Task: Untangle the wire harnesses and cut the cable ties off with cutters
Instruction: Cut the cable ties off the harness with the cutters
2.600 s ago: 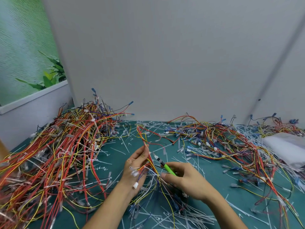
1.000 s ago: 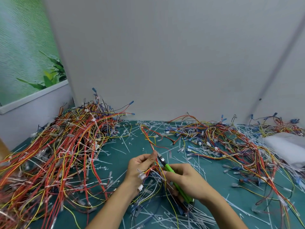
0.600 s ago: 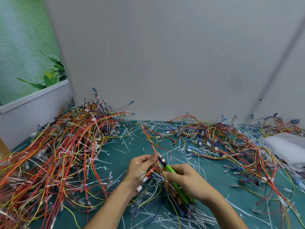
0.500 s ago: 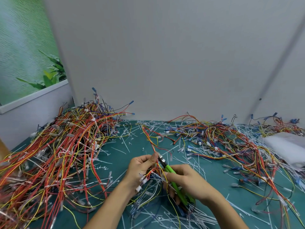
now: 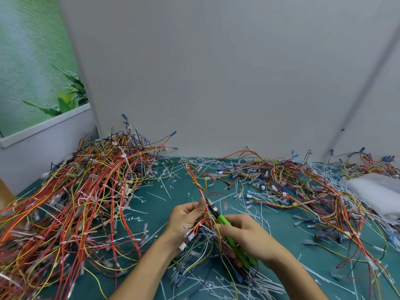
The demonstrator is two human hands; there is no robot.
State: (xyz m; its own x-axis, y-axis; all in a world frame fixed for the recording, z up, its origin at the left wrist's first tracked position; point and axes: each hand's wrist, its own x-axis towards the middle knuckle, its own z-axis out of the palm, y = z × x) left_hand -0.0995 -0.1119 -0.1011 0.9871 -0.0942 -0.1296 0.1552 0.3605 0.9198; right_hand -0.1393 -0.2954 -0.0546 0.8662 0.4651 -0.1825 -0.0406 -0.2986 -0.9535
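My left hand [image 5: 186,219] pinches a thin wire harness [image 5: 195,180] of red and yellow wires between thumb and fingers, just above the green mat. The harness runs up and away from the hand and hangs down below it in loose ends. My right hand [image 5: 249,237] grips green-handled cutters [image 5: 225,224]. Their dark jaws point up and left and sit right beside my left thumb at the harness. Whether the jaws close on a cable tie is too small to tell.
A large heap of red, yellow and orange harnesses [image 5: 75,204] fills the left side. Another tangle [image 5: 292,185] spreads across the right, by a white plastic bag [image 5: 376,193]. Cut white cable ties [image 5: 164,191] litter the green mat [image 5: 281,230]. A grey wall stands close behind.
My left hand closed from a flat hold to a pinch on the harness. My right hand brought the cutters' jaws up to my left thumb and has held there since.
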